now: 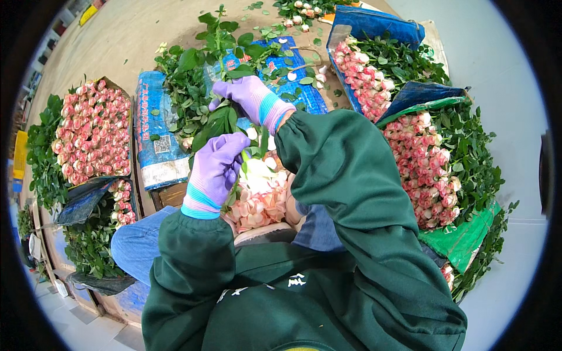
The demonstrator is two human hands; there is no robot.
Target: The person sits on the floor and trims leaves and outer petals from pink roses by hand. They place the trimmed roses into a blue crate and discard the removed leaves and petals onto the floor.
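Both hands wear purple knit gloves with blue cuffs. My left hand (217,160) is closed around a rose stem just behind its pale bloom (258,173), which hangs head-down toward my lap. Farther along, my right hand (251,94) grips the leafy part, its fingertips partly hidden among leaves. The stem's leafy end (219,44) points away from me. Below the bloom, pink-white petals (257,208) are heaped between my legs. Beyond my left hand lies a pile of leafy rose stems (182,96) on blue printed sacking (151,131).
Wrapped rows of pink-white roses stand at left (94,131) and right (423,171), with another bundle (366,79) farther back at right. A green wrapper (465,239) covers part of the right row. Cut leaves and loose petals (292,76) litter a blue sheet (314,94).
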